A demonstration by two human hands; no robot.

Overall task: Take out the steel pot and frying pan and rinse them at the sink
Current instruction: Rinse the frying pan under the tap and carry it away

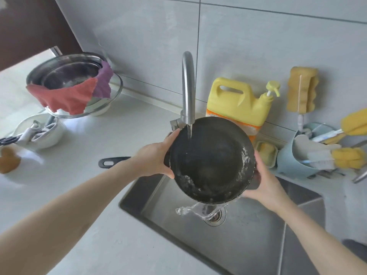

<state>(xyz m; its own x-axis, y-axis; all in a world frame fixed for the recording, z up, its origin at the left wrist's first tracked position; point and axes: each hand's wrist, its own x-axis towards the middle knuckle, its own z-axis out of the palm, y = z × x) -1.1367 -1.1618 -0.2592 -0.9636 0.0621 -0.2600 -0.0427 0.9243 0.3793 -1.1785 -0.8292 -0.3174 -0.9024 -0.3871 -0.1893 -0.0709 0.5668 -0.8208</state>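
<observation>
A black frying pan [211, 161] is held tilted over the steel sink [248, 231], under the running faucet [187, 90]. Water streams into the pan and spills off its lower rim toward the drain [215, 215]. My left hand [154, 159] grips the pan's left rim, with the black handle [113, 161] sticking out leftward behind my wrist. My right hand [266, 185] holds the pan's right rim from underneath. A steel pot [67, 74] sits at the back left on the counter, nested in a glass bowl, with red and purple cloths draped over its edge.
A yellow detergent jug [238, 102] stands behind the pan. A blue caddy [297, 155] with brushes and sponges is at the right, and a sponge [302, 89] hangs on the wall. A white bowl [39, 132] with utensils sits at the left.
</observation>
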